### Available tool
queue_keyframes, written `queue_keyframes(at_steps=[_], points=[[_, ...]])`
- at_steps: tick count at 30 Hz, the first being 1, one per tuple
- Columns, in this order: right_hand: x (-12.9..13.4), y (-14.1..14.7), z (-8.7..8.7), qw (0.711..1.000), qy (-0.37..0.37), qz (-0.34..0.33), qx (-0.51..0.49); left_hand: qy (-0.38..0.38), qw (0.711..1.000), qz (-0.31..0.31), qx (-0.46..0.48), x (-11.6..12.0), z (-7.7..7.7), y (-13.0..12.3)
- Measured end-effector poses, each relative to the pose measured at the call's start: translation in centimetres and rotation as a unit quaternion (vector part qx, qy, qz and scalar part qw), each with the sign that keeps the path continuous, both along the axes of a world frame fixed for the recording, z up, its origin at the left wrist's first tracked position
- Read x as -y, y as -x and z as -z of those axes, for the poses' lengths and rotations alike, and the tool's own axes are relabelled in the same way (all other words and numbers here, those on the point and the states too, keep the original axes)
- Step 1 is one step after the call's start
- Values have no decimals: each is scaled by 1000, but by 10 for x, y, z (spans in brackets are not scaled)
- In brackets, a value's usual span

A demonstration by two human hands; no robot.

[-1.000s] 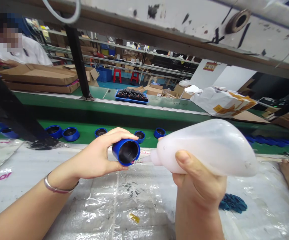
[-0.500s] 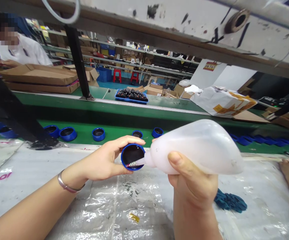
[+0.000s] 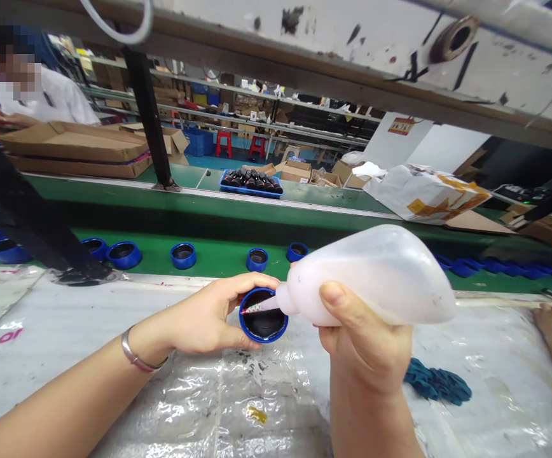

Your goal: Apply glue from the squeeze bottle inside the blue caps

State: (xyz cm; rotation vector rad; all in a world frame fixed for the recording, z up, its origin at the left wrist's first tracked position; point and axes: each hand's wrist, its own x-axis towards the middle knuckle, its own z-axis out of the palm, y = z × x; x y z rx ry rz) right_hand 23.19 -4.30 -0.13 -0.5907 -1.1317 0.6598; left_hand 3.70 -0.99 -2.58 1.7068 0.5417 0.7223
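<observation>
At left on the far green surface (image 3: 223,251) stand round blue cups (image 3: 124,255). Nearer, the left hand (image 3: 204,315) grips a black-lined blue cup (image 3: 266,327) between thumb and fingers. Into its mouth reaches the tapered nozzle (image 3: 269,304) of a translucent white plastic bottle (image 3: 376,273), clasped at right by the right hand (image 3: 368,340). The step looks like dispensing inside the cup; the next move seems to call for steadiness and controlled squeezing.

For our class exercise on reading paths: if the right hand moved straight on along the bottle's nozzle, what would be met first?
Probably the inner wall of the blue cup in the left hand; the nozzle, leading the right hand, points across its mouth. Exact depth is unclear.
</observation>
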Motion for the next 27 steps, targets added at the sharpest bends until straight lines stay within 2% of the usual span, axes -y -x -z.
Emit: queue_keyframes(at_steps=[10,16,23,27], points=[[-2,4,-3,998,-10,57,-20,-27,998,-38,-45,0,-1,1],[-3,3,0,993,-12,120,5,-20,996,-62,-68,-1,-5,0],[0,3,-5,993,1,116,25,-16,993,-85,-80,1,-8,-1],[1,5,-7,991,6,137,9,-9,992,-92,-81,1,-9,-2]])
